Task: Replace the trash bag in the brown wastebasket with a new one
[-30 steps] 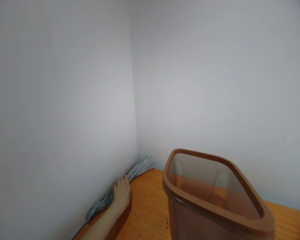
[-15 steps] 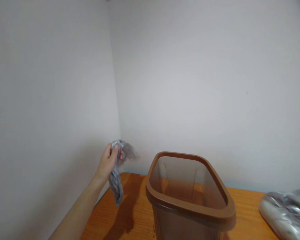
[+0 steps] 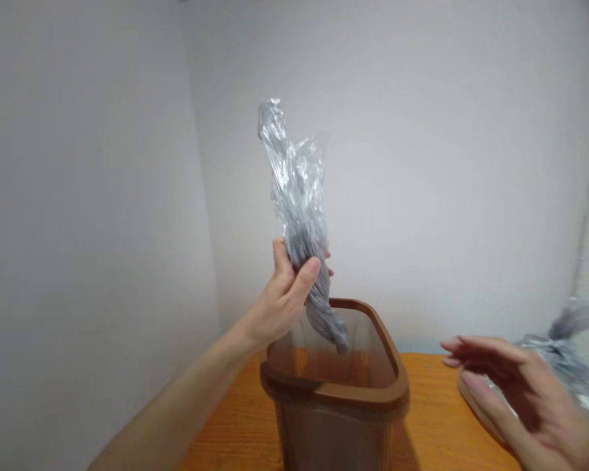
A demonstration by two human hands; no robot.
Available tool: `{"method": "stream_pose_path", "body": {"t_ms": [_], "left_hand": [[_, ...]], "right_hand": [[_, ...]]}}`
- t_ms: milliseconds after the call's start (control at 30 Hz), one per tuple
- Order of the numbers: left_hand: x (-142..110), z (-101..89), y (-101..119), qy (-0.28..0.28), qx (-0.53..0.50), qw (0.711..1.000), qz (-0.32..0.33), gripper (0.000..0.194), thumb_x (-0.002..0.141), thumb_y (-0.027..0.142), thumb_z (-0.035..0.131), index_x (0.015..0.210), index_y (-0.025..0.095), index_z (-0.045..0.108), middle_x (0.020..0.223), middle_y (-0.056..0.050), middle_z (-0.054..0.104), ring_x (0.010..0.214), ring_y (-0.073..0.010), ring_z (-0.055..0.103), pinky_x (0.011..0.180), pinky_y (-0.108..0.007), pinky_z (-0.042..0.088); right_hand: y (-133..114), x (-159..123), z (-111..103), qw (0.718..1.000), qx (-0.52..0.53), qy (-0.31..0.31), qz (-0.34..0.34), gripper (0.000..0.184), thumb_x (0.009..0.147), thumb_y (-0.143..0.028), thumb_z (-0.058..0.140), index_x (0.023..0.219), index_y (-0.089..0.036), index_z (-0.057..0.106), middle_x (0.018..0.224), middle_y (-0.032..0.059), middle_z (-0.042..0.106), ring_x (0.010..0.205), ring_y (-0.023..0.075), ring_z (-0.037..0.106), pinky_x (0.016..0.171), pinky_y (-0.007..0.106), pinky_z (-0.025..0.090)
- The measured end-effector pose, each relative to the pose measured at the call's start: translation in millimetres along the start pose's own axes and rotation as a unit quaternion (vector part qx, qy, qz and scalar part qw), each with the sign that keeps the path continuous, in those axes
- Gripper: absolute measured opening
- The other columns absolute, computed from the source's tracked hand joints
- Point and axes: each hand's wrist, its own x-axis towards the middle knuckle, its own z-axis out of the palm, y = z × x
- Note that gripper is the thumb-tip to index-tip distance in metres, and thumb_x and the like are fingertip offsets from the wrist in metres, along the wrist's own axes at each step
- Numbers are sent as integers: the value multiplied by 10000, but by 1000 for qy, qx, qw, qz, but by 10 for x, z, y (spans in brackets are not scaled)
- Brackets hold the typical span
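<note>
Gripping the bag [image 3: 302,203] in the left hand [image 3: 289,288], with the thumb laid across the near side and the fingers wrapped behind. Holding it by the gathered, darker lower part — probably for a firm hold on something so limp and slick. Pointing the loose, shiny top upward above the grip, and hanging the narrow tail over the opening of the bin [image 3: 358,394]; above the mouth or just inside, cannot tell. Seems raised to keep the trailing length free of the rim.

Hovering low on the right with the right hand [image 3: 535,392], half curled, thumb spread from fingers, apparently around nothing. Cannot tell of any contact with the plastic [image 3: 586,379] behind it, partly covered from view and blurred.

Standing mouth up on the table [image 3: 434,399], between both hands, perhaps for easy reach from either side. Backing onto the wall [image 3: 397,163], with a corner to the left, likely leaving little elbow room there. Meeting no obstacle between tail and opening — only the rim to clear.
</note>
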Motion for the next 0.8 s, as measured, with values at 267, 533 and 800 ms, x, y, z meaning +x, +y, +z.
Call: {"method": "stream_pose_path", "body": {"t_ms": [267,533,800], "left_hand": [[-254,-52,-437,-136,196,965,-113,428,895,423,631,1211,192,458,1150,-95,642,1100,-277,588,971,-350,447],[-259,-232,-444,-175,172,957,-154,402,904,538,580,1103,189,562,1099,-98,635,1029,-250,594,903,-330,462],[-19,-357,-610,-58,46,986,-148,445,770,526,742,998,164,621,1023,-85,682,953,-232,625,838,-328,496]], "right_hand": [[-789,969,521,952,226,-189,85,512,935,-555,545,1304,-203,499,1260,121,644,1144,231,612,988,398,489],[-879,1360,919,912,349,-193,96,349,817,-428,722,988,-139,627,921,43,706,865,175,629,818,306,482],[-924,1223,913,901,315,-278,106,373,865,-512,655,963,-153,679,858,26,708,795,170,625,770,324,484]]}}
